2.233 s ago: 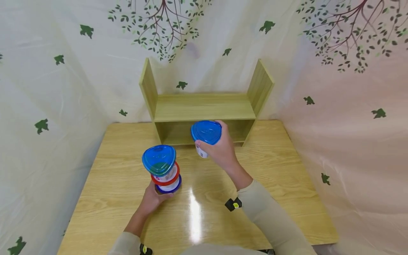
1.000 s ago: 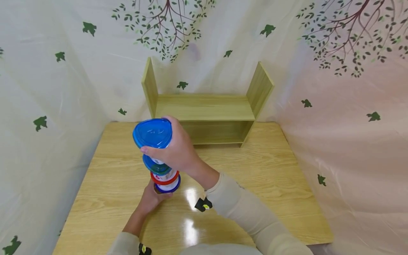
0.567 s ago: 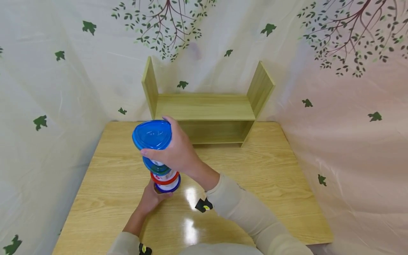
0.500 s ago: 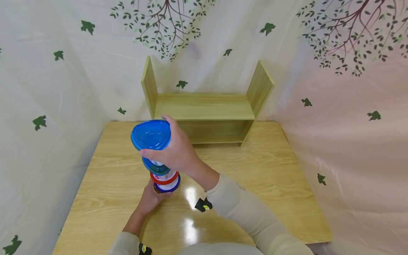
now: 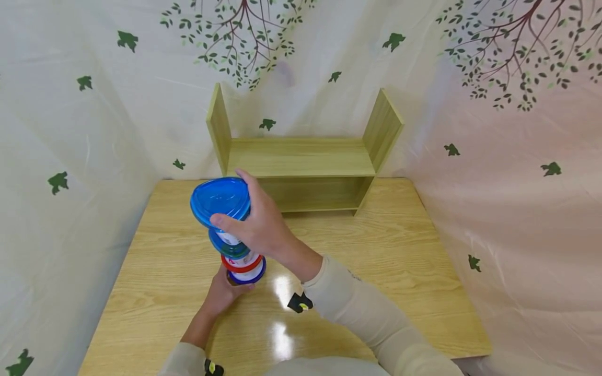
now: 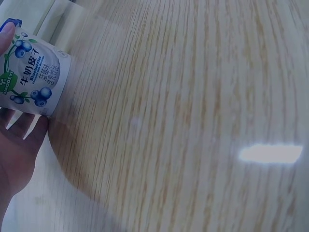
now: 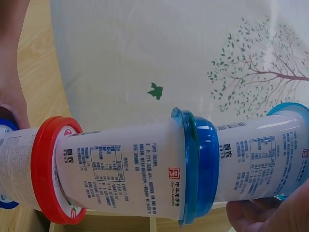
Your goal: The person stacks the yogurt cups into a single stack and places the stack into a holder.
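Several white printed yogurt cups stand in one upright stack. The lowest cup (image 6: 34, 72) shows blueberries and has a dark blue lid (image 5: 247, 279). My left hand (image 5: 222, 292) curls round it, thumb toward the lid. Above it is a cup with a red lid (image 7: 53, 169), then a larger cup (image 7: 120, 169) with a blue lid (image 7: 198, 164). The top cup (image 7: 260, 154) sits on that lid, its own blue lid (image 5: 218, 198) uppermost. My right hand (image 5: 263, 224) keeps its fingers round the top cup's right side, thumb over the lid's near edge.
A low wooden shelf unit (image 5: 301, 159) with two upright side panels stands at the back of the wooden table (image 5: 367, 282), behind and right of the stack. A pale curtain (image 5: 305, 99) printed with trees and leaves surrounds the table.
My right hand has carried the top cup left from in front of the shelf onto the stack. Its thumb has just shifted from under the lid's rim to over it. The left hand stays put.
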